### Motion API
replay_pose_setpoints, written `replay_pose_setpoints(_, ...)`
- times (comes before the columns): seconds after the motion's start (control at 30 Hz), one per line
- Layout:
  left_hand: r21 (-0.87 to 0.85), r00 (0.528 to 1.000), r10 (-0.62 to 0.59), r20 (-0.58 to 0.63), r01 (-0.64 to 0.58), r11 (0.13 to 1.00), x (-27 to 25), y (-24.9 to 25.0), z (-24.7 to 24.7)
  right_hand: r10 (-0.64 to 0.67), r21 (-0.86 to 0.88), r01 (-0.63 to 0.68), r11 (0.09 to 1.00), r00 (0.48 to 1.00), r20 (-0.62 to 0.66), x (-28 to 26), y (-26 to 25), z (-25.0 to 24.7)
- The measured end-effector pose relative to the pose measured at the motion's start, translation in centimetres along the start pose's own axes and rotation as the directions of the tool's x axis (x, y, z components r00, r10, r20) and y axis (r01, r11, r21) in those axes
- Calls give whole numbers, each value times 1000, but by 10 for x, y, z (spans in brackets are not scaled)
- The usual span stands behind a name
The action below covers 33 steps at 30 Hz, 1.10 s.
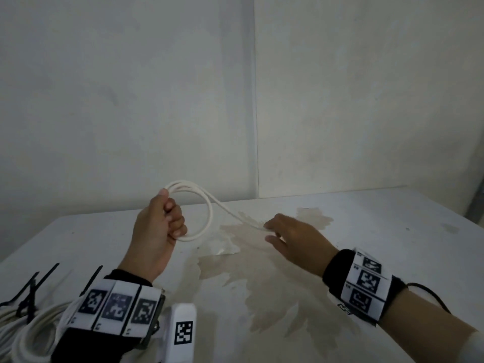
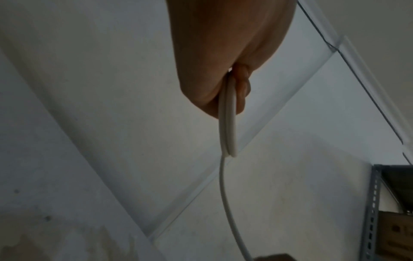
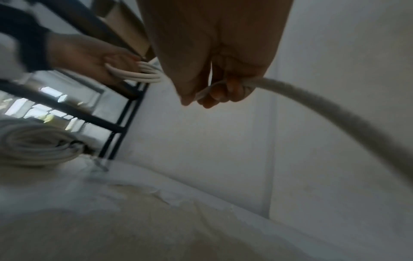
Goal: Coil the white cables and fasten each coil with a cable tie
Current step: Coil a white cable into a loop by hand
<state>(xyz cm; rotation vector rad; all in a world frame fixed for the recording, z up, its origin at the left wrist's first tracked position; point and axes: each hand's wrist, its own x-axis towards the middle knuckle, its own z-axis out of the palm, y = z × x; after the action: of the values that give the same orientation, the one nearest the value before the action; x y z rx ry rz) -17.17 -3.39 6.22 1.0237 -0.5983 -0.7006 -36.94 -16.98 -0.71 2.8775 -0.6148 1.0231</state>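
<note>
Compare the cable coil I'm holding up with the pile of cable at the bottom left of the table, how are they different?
The held coil is a few thin loops; the pile is a thick bundle of many turns. The held coil is lifted off the table, gripped by the left hand, its loose run pinched by the right hand; the pile lies on the table. Black cable ties sit at the pile; none shows on the held coil. Both are white cable.
</note>
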Motion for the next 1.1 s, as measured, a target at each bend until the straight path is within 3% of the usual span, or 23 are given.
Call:
replay_pose_setpoints(0.1,124,998,55,-32,-51,991,1,-8,1,-155,-83,153,985,988,-22,2,-18,2)
replay_pose_setpoints(0.23,223,992,90,-84,-69,972,7,-9,-5,-209,-104,200,974,975,-77,2,-33,0)
replay_pose_setpoints(0.37,261,989,100,-108,-69,963,8,-12,-7,-288,-81,284,956,957,-47,-2,-54,4)
replay_pose_setpoints(0.47,247,994,84,-76,-63,967,5,-14,1,-323,-77,321,944,946,-16,1,-70,9)
replay_pose_setpoints(0.6,412,993,121,-15,-104,905,-3,-22,10,-354,-94,348,933,934,-54,10,-81,7)
replay_pose_setpoints(0.7,535,992,76,96,-116,837,-14,-36,15,-394,-61,390,919,917,-67,19,-81,2)
replay_pose_setpoints(0.8,571,975,-10,222,-121,812,-24,-42,19,-370,40,371,928,928,-42,25,-82,-4)
replay_pose_setpoints(0.9,617,961,-75,268,-111,779,-30,-42,20,-118,247,116,962,993,-8,31,-78,-20)
replay_pose_setpoints(0.97,603,941,-142,307,-77,794,-36,-42,22,-15,371,10,928,1000,11,34,-67,-24)
replay_pose_setpoints(1.1,504,909,-238,343,36,863,-43,-38,29,-35,443,59,895,997,-63,36,-58,-29)
